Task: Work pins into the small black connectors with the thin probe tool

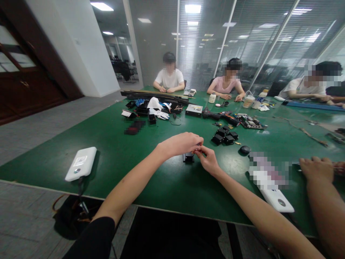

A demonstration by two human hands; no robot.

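Note:
My left hand reaches over a small black box on the green table, its fingers bent and closed. Close beside it on the right, my right hand pinches with thumb and forefinger. The fingertips of both hands meet just above the box's right side. Whatever lies between them is too small and covered to make out. Part of the box is hidden under my left hand. Several similar black boxes sit in a group beyond my right hand.
A white power bank lies at left, another at right near a co-worker's hand. Behind are a drill, a circuit board, a metal drive, and white gloves. Several people sit across the table.

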